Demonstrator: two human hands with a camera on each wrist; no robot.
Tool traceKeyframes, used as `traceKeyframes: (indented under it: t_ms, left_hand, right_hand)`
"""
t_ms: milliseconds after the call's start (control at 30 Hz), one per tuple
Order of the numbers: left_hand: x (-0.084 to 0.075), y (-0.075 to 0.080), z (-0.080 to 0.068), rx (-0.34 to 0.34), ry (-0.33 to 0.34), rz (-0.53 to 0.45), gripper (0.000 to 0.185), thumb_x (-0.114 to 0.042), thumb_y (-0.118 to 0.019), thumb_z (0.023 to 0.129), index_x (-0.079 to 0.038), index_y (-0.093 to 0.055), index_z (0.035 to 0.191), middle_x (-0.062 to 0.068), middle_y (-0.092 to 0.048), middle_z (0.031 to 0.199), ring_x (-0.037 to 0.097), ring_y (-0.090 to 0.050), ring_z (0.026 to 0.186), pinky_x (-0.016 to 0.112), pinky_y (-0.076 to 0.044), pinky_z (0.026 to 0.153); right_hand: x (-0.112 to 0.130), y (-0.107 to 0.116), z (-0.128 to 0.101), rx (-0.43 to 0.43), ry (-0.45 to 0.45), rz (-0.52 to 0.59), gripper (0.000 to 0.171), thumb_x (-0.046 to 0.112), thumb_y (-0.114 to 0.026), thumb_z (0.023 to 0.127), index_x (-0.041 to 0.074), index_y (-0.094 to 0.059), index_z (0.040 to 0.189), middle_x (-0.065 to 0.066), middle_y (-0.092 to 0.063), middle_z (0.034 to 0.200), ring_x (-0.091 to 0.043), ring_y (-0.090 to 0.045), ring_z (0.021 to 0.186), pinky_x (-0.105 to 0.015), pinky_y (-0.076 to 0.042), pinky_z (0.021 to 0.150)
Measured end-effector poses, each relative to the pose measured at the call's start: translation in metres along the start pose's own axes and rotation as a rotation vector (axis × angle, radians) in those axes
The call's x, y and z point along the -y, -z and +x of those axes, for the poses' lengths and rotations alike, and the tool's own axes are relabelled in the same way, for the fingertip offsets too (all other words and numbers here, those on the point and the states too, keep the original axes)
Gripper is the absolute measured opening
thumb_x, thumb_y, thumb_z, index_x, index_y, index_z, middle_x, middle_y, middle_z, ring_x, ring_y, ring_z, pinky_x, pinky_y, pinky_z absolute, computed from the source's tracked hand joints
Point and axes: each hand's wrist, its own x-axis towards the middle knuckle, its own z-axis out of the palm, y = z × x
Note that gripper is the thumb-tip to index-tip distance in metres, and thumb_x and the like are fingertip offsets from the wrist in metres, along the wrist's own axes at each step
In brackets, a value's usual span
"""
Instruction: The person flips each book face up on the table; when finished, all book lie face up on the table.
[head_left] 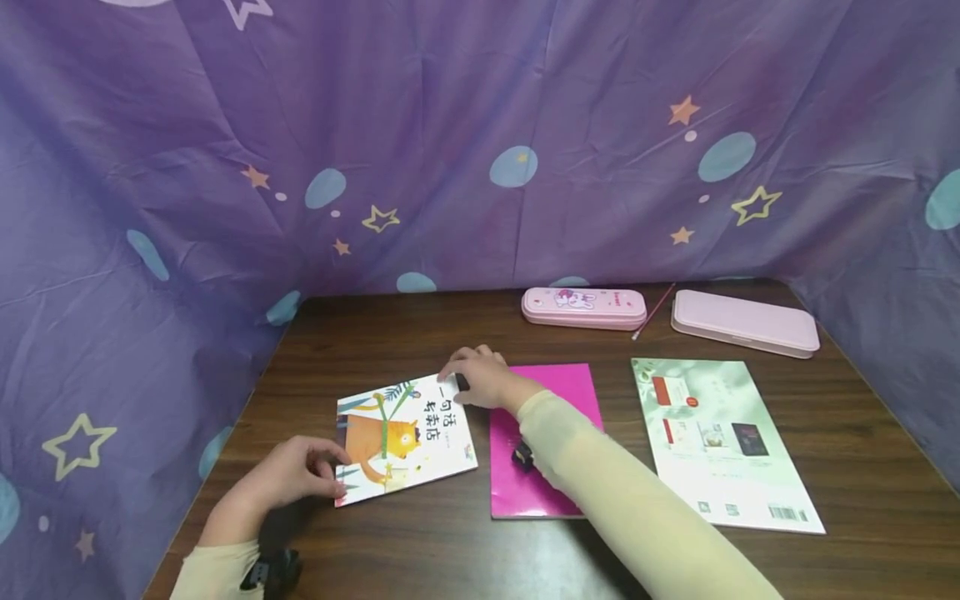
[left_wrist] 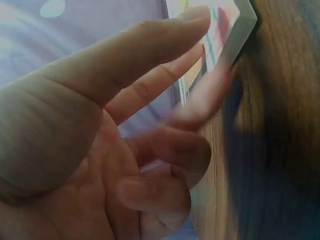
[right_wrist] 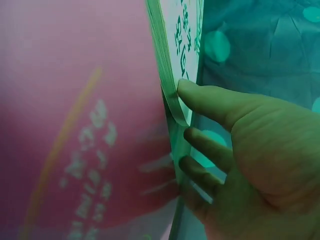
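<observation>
Closest to me are the cream sleeves [head_left: 637, 504], the right one slanting across a pink book. Wood shows along the front of the worktop [head_left: 420, 546], below all three books.

Left hand [head_left: 296, 468] is at the near left corner of the picture book [head_left: 401, 446], the one with the orange cat. Its grip is a light pinch, thumb over the cover and a fingertip at the page edge. There's a decent strip of wood from there out to the worktop's left edge.

The picture book sits left of centre, a bit crooked, its right end swung away from me. The right hand [head_left: 487, 379] has the far right corner: thumb on the cover, fingers bent round the edge, so that grip's on the book too. Can't tell how hard either one squeezes.

Just a sliver of wood separates the picture book from the pink book [head_left: 517, 492]. Then a wider lane, then the pale green book [head_left: 720, 467], tilted, with wood between it and the right edge.

Further back, a rabbit pencil case [head_left: 583, 308] and a plain pink case [head_left: 746, 323] sit near the far edge, a thin pencil [head_left: 654, 312] in the gap between them. Purple starry cloth [head_left: 450, 167] hangs behind.
</observation>
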Motion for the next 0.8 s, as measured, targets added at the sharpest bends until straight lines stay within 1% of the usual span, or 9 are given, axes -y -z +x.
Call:
traceKeyframes:
  t_ms: [133, 267, 333, 433, 500, 567, 633, 700, 800]
  left_hand:
    - [0.0, 0.0, 0.005, -0.042, -0.011, 0.066, 0.032, -0.018, -0.093, 0.073, -0.014, -0.076, 0.1, 0.0, -0.065, 0.085, 0.016, -0.056, 0.081, 0.032, -0.045, 0.072]
    - [0.001, 0.002, 0.011, -0.039, -0.051, 0.113, 0.024, -0.017, -0.091, 0.075, -0.014, -0.078, 0.096, -0.002, -0.071, 0.089, 0.016, -0.062, 0.085, 0.033, -0.049, 0.075]
    - [0.0, 0.005, 0.014, -0.055, -0.059, 0.142, 0.021, -0.016, -0.089, 0.077, -0.014, -0.079, 0.096, -0.002, -0.073, 0.091, 0.017, -0.064, 0.087, 0.035, -0.052, 0.077]
    - [-0.003, 0.01, 0.02, -0.111, -0.044, 0.177, 0.021, -0.014, -0.086, 0.08, -0.012, -0.08, 0.1, 0.002, -0.075, 0.095, 0.023, -0.067, 0.093, 0.045, -0.054, 0.085]
    - [-0.004, 0.012, 0.024, -0.156, -0.028, 0.199, 0.022, -0.012, -0.084, 0.082, -0.012, -0.08, 0.104, 0.005, -0.075, 0.099, 0.028, -0.068, 0.098, 0.051, -0.053, 0.09]
    - [-0.004, 0.014, 0.029, -0.186, -0.012, 0.212, 0.024, -0.011, -0.082, 0.084, -0.01, -0.079, 0.108, 0.009, -0.075, 0.103, 0.034, -0.067, 0.104, 0.056, -0.051, 0.095]
    - [-0.002, 0.016, 0.034, -0.212, -0.009, 0.223, 0.024, -0.01, -0.081, 0.086, -0.008, -0.078, 0.11, 0.013, -0.075, 0.106, 0.037, -0.066, 0.107, 0.058, -0.05, 0.096]
    - [0.001, 0.019, 0.039, -0.242, -0.006, 0.229, 0.024, -0.009, -0.079, 0.087, -0.008, -0.077, 0.11, 0.015, -0.073, 0.109, 0.038, -0.066, 0.109, 0.058, -0.05, 0.096]
    - [0.005, 0.021, 0.047, -0.268, -0.024, 0.227, 0.024, -0.009, -0.079, 0.087, -0.007, -0.076, 0.111, 0.019, -0.071, 0.112, 0.036, -0.066, 0.101, 0.053, -0.053, 0.088]
  right_hand:
    - [0.002, 0.0, -0.007, -0.033, -0.018, -0.04, 0.039, 0.028, -0.081, 0.089, 0.023, -0.073, 0.127, -0.009, -0.058, 0.145, -0.035, -0.046, 0.134, -0.052, -0.036, 0.107]
    - [0.005, -0.003, -0.018, -0.087, -0.035, -0.076, 0.037, 0.029, -0.084, 0.086, 0.023, -0.075, 0.121, -0.007, -0.065, 0.135, -0.031, -0.051, 0.127, -0.052, -0.036, 0.106]
    - [0.008, -0.004, -0.025, -0.101, -0.047, -0.097, 0.037, 0.03, -0.085, 0.086, 0.024, -0.075, 0.121, -0.006, -0.068, 0.131, -0.03, -0.053, 0.124, -0.052, -0.037, 0.104]
    - [0.013, -0.005, -0.037, -0.122, -0.06, -0.115, 0.037, 0.03, -0.086, 0.084, 0.024, -0.076, 0.119, -0.006, -0.07, 0.127, -0.029, -0.054, 0.12, -0.052, -0.038, 0.102]
    - [0.016, -0.007, -0.044, -0.142, -0.054, -0.118, 0.036, 0.03, -0.087, 0.083, 0.024, -0.077, 0.117, -0.005, -0.071, 0.123, -0.029, -0.056, 0.117, -0.052, -0.039, 0.102]
    - [0.018, -0.009, -0.05, -0.157, -0.042, -0.113, 0.035, 0.029, -0.087, 0.083, 0.023, -0.078, 0.115, -0.004, -0.072, 0.12, -0.032, -0.057, 0.119, -0.054, -0.04, 0.104]
    - [0.021, -0.011, -0.055, -0.173, -0.024, -0.109, 0.033, 0.028, -0.087, 0.082, 0.022, -0.078, 0.113, -0.004, -0.073, 0.115, -0.035, -0.059, 0.12, -0.056, -0.04, 0.105]
    - [0.024, -0.013, -0.06, -0.189, -0.009, -0.116, 0.033, 0.027, -0.088, 0.081, 0.022, -0.078, 0.112, -0.004, -0.073, 0.111, -0.036, -0.06, 0.119, -0.055, -0.042, 0.102]
    - [0.029, -0.017, -0.067, -0.184, -0.001, -0.127, 0.033, 0.029, -0.088, 0.08, 0.022, -0.079, 0.11, -0.002, -0.074, 0.107, -0.031, -0.062, 0.11, -0.048, -0.044, 0.095]
